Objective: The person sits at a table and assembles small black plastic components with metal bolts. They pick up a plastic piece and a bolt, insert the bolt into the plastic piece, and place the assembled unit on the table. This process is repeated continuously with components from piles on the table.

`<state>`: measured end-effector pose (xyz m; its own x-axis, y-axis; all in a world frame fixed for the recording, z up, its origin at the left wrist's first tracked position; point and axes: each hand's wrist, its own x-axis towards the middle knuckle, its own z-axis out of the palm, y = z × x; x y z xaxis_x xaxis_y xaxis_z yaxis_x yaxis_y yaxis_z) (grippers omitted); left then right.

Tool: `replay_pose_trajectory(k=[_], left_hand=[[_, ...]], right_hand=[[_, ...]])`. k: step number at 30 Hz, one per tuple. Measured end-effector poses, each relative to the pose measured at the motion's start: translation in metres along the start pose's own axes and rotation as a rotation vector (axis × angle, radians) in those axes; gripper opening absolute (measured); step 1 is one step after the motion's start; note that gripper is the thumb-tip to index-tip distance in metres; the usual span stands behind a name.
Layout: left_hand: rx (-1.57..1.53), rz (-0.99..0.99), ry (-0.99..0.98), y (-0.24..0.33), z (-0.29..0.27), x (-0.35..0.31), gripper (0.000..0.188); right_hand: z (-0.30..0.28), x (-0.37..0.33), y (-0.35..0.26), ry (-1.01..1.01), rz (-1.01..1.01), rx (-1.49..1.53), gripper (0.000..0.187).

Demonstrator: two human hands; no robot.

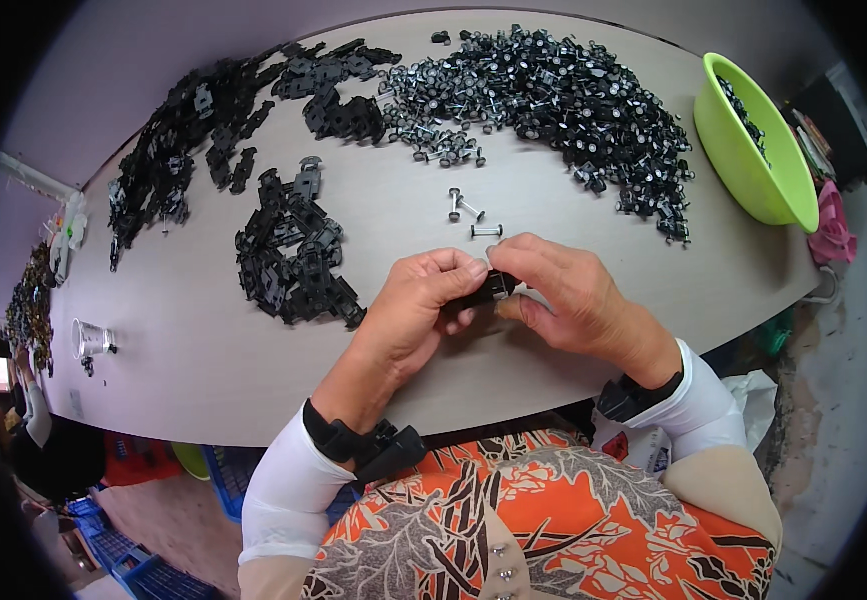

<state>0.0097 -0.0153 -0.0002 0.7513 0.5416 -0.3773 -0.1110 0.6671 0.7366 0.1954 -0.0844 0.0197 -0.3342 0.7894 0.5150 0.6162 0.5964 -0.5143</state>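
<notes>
Right, both hands meet over the table [254, 370] near its front edge, about mid-length. Left hand [409, 310] and right hand [564, 300] pinch one small black part [492, 288] between them; left thumb and forefinger closed on its left end, right fingers curled tight on its right end. Part sits just above the surface, not resting on it, partly hidden by fingertips. Black wrist straps on both arms, white sleeves.

Just beyond the hands, three loose axles [469, 212] with small wheels lie on bare tabletop, near each other. Left of the hands, a pile of black frames [289, 255], close to the left hand. Along the far edge, a longer spread of frames [204, 120] runs toward the far left corner. Far right area holds a big heap of wheel axles [554, 100]. Green bowl [754, 160] at the right end, tilted, with dark parts inside. Clear cup [89, 338] near the left edge, lying on its side. Another person's arm shows past the left end, blurred.
</notes>
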Motion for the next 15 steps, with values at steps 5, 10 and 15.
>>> replay_pose_trajectory(k=[5, 10, 15], left_hand=[[0.036, 0.117, 0.033, -0.004, 0.011, -0.003, 0.01], [0.009, 0.074, 0.015, -0.001, 0.013, -0.006, 0.011], [-0.069, 0.055, 0.012, 0.002, 0.006, -0.008, 0.013]], right_hand=[[0.005, -0.004, 0.0, 0.035, -0.075, -0.039, 0.062], [0.009, -0.011, -0.004, 0.123, -0.118, -0.037, 0.061], [0.006, -0.009, -0.009, 0.169, 0.015, 0.094, 0.056]])
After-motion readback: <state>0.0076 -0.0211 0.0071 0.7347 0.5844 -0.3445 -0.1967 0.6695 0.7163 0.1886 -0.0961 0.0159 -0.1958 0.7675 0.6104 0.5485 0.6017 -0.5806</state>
